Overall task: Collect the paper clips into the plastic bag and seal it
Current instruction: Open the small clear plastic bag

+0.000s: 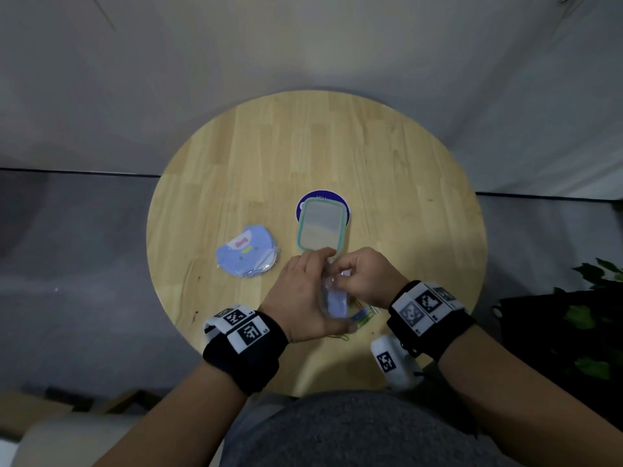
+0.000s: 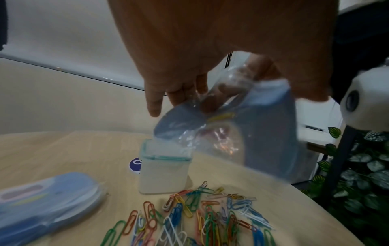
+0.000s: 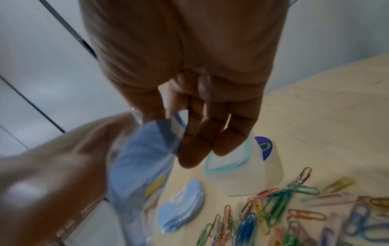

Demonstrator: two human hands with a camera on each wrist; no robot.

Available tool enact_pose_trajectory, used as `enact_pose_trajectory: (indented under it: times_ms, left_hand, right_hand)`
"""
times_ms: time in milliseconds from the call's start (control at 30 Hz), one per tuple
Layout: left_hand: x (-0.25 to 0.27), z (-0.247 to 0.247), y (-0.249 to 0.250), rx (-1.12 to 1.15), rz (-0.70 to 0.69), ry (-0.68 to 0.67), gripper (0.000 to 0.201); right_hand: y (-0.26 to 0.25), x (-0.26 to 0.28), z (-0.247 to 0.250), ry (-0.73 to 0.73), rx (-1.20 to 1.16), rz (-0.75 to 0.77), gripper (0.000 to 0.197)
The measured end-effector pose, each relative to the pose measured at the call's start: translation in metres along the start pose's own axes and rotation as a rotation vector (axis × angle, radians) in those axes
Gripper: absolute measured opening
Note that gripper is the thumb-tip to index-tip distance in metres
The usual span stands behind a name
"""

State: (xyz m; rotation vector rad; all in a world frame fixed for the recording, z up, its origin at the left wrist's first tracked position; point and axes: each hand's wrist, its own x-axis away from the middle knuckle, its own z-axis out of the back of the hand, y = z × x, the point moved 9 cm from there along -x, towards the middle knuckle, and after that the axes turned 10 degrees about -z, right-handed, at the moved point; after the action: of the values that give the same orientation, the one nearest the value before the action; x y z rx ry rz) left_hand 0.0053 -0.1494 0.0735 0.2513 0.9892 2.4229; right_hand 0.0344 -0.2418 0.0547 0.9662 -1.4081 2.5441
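Note:
Both hands hold a clear plastic bag point(image 1: 333, 299) with a blue printed card inside, just above the table's near side. My left hand point(image 1: 308, 284) grips the bag along its left side. My right hand point(image 1: 359, 274) pinches the bag's top edge. In the left wrist view the bag point(image 2: 258, 133) hangs tilted and crumpled, with right-hand fingers point(image 2: 227, 86) showing through the plastic at its mouth. Several coloured paper clips point(image 2: 200, 216) lie loose in a pile on the wood below the bag, also visible as paper clips point(image 3: 294, 209) and paper clips point(image 1: 362, 316).
A clear container with a teal rim point(image 1: 322, 224) stands behind the hands on a round blue sticker point(image 1: 305, 205). A second blue packet point(image 1: 247, 251) lies to the left. The round wooden table point(image 1: 387, 163) ends close to my body; a green plant point(image 1: 593, 315) stands right.

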Motion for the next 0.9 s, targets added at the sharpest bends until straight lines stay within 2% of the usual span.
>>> enact_pose_trajectory:
  times_ms: [67,100,167,267,333,400,500,667,800,867,900]
  left_hand:
    - [0.001,-0.004,-0.001,-0.028,0.032,-0.038,0.124]
    - [0.002,-0.004,-0.002,-0.062,0.052,-0.028,0.124]
    - [0.002,-0.001,-0.005,-0.127,0.084,0.025,0.109]
    - [0.001,0.003,-0.004,-0.118,0.057,0.112,0.076]
    - [0.001,0.002,-0.005,-0.104,0.035,0.099,0.062]
    - [0.001,-0.001,-0.006,-0.099,0.009,0.051,0.064]
    - [0.001,-0.008,-0.007,-0.077,-0.024,-0.018,0.075]
    - [-0.001,-0.005,-0.006,-0.081,-0.016,0.008,0.056]
    - [0.003,-0.012,-0.018,-0.117,0.023,-0.018,0.044]
    - [0.012,-0.017,-0.031,-0.109,0.078,-0.024,0.043]
    - [0.018,-0.019,-0.037,-0.089,0.105,-0.023,0.044]
  right_hand:
    - [0.0,0.004,-0.002,-0.006,0.015,-0.008,0.018]
    - [0.0,0.005,-0.004,-0.004,0.006,-0.009,0.019]
    - [0.0,0.006,-0.008,0.017,-0.019,0.013,0.019]
    - [-0.003,0.007,-0.007,0.076,-0.068,0.098,0.022]
    - [-0.005,0.008,-0.008,0.044,-0.08,0.127,0.029]
    - [-0.003,0.009,-0.015,-0.051,-0.079,0.122,0.035]
    - [0.009,0.007,-0.015,-0.069,-0.139,0.069,0.033]
    - [0.009,0.011,-0.022,-0.136,-0.182,0.073,0.04]
    - [0.016,0.013,-0.016,-0.175,-0.252,0.004,0.039]
    - [0.034,0.009,-0.002,-0.095,-0.365,-0.097,0.032]
    - [0.048,0.003,0.009,0.011,-0.37,-0.133,0.03]
